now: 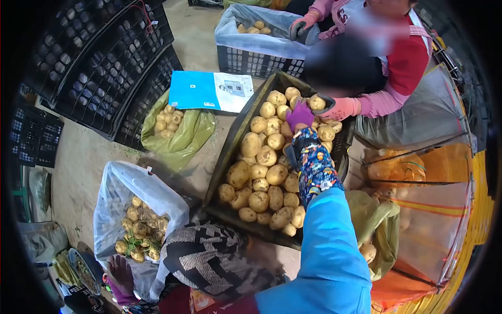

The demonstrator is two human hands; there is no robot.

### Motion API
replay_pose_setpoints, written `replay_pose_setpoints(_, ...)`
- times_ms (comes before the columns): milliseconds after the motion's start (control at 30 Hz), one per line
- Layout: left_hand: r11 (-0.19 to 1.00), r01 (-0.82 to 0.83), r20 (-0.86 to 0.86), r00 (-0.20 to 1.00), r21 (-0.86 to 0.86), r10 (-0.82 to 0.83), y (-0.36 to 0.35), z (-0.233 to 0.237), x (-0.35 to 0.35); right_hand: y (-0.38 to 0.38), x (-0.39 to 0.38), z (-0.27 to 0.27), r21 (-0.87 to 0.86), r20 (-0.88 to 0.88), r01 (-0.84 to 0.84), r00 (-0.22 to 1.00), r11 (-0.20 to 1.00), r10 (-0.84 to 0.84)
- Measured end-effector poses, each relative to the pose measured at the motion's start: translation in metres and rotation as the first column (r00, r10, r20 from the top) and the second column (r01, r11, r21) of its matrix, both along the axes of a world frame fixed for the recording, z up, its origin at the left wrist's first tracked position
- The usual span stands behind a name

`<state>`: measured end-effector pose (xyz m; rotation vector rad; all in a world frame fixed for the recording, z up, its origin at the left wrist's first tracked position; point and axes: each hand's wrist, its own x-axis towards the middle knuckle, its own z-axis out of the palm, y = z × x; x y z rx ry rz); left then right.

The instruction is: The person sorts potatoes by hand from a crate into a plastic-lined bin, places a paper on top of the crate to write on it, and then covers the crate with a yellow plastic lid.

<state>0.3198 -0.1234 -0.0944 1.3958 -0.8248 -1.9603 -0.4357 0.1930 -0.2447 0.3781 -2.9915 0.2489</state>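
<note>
A dark crate (pixel 240 112) full of potatoes (pixel 266 156) stands in the middle. My right hand (pixel 300 116), in a purple glove below a blue sleeve, reaches to the potatoes at its far end. Its fingers look bent over them, and whatever they hold is hidden. My left hand (pixel 120 274) is at the lower left, palm side in view with the fingers spread and nothing in it. It is beside a white-lined crate (pixel 107 191) with potatoes and green sprigs.
Across the dark crate, a co-worker's gloved hand (pixel 342 108) is at a potato; their other hand (pixel 305 25) is at a lined crate (pixel 246 56). Stacked black crates (pixel 104 68), a green bag (pixel 196 133), a blue-and-white sheet (pixel 193 90) and an orange-and-clear bag (pixel 429 214) stand around.
</note>
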Motion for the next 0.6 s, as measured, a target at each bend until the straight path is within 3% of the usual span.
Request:
replay_pose_setpoints(100,0.995,-0.091,0.079,0.993,0.043,0.087,0.013,0.008,-0.029,-0.003,-0.023,-0.021,0.127,0.034,-0.032,0.999,0.991,0.027)
replay_pose_setpoints(133,0.991,-0.117,0.101,0.989,0.060,0.110,0.015,0.011,-0.036,0.005,-0.034,-0.032,0.315,-0.244,-0.193,0.930,0.929,0.276)
replay_pose_setpoints(233,1.000,0.017,0.082,0.996,0.014,-0.018,0.015,0.004,-0.039,-0.009,-0.031,-0.006,0.321,0.066,-0.233,0.972,0.918,0.224)
replay_pose_setpoints(267,0.993,-0.106,0.145,0.985,0.049,0.098,0.012,0.004,-0.046,-0.012,-0.032,-0.014,0.336,0.002,-0.237,0.968,0.911,0.251)
replay_pose_setpoints(333,0.999,-0.045,0.163,0.986,0.024,0.040,0.016,0.006,-0.050,-0.006,-0.033,-0.031,0.374,-0.118,-0.243,0.945,0.895,0.305)
replay_pose_setpoints(367,1.000,-0.001,0.171,0.985,0.016,-0.001,0.016,0.006,-0.049,-0.020,-0.028,-0.008,0.369,0.039,-0.220,0.974,0.903,0.222)
replay_pose_setpoints(433,1.000,-0.008,0.142,0.990,0.027,0.004,0.014,0.001,-0.048,-0.031,-0.041,-0.029,0.396,0.017,-0.111,0.993,0.912,0.113)
replay_pose_setpoints(500,1.000,-0.011,0.134,0.991,0.030,0.007,0.013,0.002,-0.042,-0.020,-0.036,-0.049,0.288,-0.152,-0.113,0.975,0.951,0.162)
replay_pose_setpoints(567,1.000,-0.019,0.130,0.991,0.016,0.017,0.012,0.001,-0.039,-0.008,-0.008,-0.026,-0.050,-0.079,-0.138,0.988,0.989,0.134)
replay_pose_setpoints(600,0.999,-0.027,0.101,0.995,0.017,0.025,0.010,0.001,-0.032,0.001,0.008,-0.029,-0.153,-0.161,-0.147,0.979,0.977,0.122)
